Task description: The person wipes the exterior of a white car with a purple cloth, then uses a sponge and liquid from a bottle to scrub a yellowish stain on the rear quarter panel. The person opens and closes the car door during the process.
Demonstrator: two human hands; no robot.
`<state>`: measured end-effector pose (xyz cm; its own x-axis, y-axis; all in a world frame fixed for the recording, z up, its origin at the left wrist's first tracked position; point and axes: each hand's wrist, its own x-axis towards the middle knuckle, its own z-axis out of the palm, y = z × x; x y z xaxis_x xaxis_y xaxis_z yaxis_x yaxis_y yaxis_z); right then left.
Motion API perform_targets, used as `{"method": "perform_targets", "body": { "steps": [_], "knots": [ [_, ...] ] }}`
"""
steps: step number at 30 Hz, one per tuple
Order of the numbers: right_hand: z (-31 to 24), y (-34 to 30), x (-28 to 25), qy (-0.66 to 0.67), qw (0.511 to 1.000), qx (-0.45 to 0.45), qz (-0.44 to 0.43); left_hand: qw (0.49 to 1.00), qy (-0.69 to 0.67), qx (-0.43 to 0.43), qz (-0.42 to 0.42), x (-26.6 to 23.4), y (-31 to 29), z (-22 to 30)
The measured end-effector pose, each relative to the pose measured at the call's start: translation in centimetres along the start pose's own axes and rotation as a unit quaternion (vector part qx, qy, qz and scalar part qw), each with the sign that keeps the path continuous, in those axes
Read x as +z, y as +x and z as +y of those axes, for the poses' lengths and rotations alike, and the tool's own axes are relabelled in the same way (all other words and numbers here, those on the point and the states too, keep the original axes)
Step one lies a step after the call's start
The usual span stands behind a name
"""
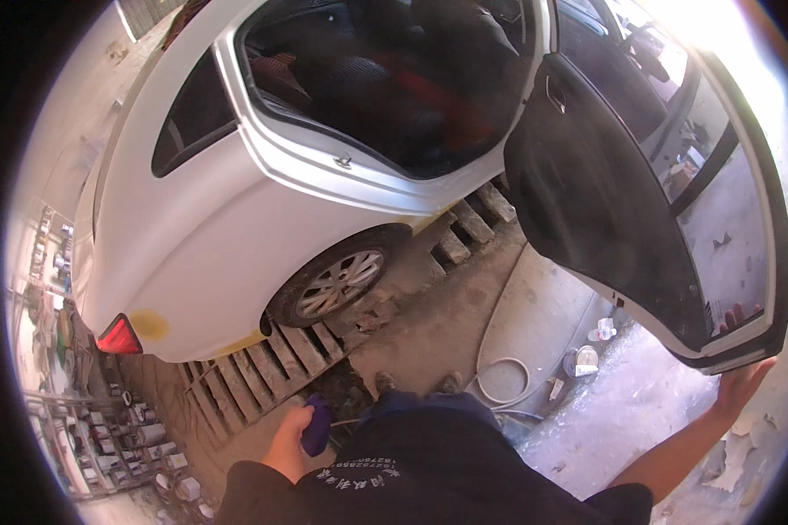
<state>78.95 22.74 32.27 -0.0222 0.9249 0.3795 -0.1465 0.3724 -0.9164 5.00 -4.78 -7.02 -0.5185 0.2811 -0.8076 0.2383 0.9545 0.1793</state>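
Observation:
A white car (pixel 193 227) stands in front of me with its rear door (pixel 587 184) swung wide open to the right. My right hand (pixel 746 378) grips the lower outer corner of that door. Its fingertips show through the door window. Down by my waist, my left hand (pixel 299 422) is closed round a dark purple, soft-looking thing (pixel 317 429), maybe a cloth; its kind is not clear. Yellowish patches mark the rear fender beside the tail light (pixel 119 336) and along the wheel arch. Dark seats show inside the door opening.
Slatted floor grating (pixel 252 378) runs under the car beside the rear wheel (pixel 341 284). A pale hose (pixel 503 378) lies coiled near my feet. An open can (pixel 580 361) and a small bottle (pixel 602 330) stand under the door. Cluttered shelves (pixel 105 437) line the left.

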Motion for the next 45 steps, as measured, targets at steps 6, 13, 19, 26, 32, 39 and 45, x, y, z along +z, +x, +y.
{"method": "perform_targets", "body": {
  "steps": [6,13,19,26,32,39,45],
  "knots": [
    [2.6,-2.5,16.4,-0.265,0.962,0.015,0.059,0.997,-0.04,0.067,0.021,-1.8,2.3,1.4],
    [6.7,1.0,39.6,-0.358,0.932,-0.045,0.013,0.99,-0.132,0.041,0.0,-4.5,3.1,-1.0],
    [9.4,4.1,52.0,-0.429,0.901,-0.043,-0.041,0.973,-0.231,0.025,0.002,-4.8,2.7,-6.1],
    [17.1,11.5,54.4,-0.176,0.948,-0.038,-0.262,0.927,-0.371,-0.019,-0.042,-1.5,10.0,-13.2],
    [25.5,3.6,46.4,-0.314,0.909,0.011,-0.276,0.894,-0.443,0.013,-0.067,-1.2,9.8,-12.1],
    [42.1,-23.3,20.5,-0.383,0.773,0.382,-0.333,0.87,-0.484,0.023,-0.087,-2.4,5.1,-5.9],
    [41.1,-36.8,10.9,-0.215,0.802,0.554,0.064,0.9,-0.422,0.053,-0.092,-2.7,3.7,2.8]
  ]
}}
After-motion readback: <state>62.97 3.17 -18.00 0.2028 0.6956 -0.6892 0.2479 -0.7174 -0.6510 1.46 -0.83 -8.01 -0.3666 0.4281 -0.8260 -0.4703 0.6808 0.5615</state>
